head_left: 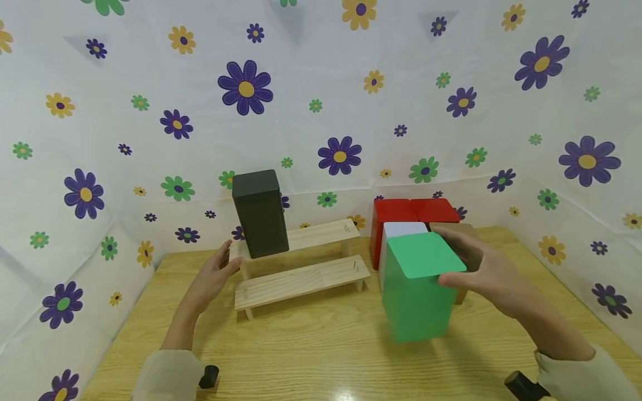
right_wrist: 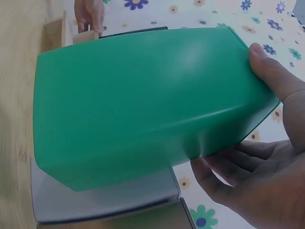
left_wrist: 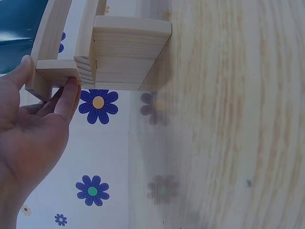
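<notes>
right hand fingers grip green box, upright just above tabletop, before white box | left hand fingers straight, steadying wooden step shelf | judgement: keep box level, squeeze evenly

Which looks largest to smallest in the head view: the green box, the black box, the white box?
1. Green rectangular box, though it is nearest the camera, so its lead is unsure.
2. Black rectangular box.
3. White box, mostly hidden behind the green one.
</notes>
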### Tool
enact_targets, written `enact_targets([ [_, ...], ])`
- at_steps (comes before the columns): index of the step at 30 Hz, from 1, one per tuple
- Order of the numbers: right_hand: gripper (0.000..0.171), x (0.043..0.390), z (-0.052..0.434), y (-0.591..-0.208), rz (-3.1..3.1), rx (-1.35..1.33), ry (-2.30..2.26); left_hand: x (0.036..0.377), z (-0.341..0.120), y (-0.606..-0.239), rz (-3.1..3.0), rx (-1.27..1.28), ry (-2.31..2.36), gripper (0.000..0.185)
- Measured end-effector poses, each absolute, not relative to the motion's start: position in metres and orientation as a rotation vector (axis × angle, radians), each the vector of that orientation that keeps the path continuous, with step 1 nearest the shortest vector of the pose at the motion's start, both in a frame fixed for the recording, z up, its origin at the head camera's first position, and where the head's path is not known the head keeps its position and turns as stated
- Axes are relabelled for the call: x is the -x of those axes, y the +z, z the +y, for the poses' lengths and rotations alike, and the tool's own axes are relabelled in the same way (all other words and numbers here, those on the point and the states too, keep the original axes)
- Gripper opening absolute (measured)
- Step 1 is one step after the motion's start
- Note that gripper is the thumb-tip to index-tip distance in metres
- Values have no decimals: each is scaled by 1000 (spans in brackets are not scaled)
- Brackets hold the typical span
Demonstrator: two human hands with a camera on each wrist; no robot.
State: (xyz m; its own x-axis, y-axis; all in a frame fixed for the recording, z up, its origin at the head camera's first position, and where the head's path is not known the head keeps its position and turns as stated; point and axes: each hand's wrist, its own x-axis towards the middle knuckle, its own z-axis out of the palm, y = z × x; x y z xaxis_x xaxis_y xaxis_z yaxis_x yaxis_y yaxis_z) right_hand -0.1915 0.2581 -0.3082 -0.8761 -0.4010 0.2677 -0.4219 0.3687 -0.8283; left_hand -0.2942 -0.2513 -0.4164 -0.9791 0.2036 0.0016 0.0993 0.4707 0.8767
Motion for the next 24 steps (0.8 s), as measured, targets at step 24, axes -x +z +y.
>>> enact_targets([
  [24,64,178,306,-313,-2702,-468,1333,293,-253,-418,2613,-274,1545,76],
])
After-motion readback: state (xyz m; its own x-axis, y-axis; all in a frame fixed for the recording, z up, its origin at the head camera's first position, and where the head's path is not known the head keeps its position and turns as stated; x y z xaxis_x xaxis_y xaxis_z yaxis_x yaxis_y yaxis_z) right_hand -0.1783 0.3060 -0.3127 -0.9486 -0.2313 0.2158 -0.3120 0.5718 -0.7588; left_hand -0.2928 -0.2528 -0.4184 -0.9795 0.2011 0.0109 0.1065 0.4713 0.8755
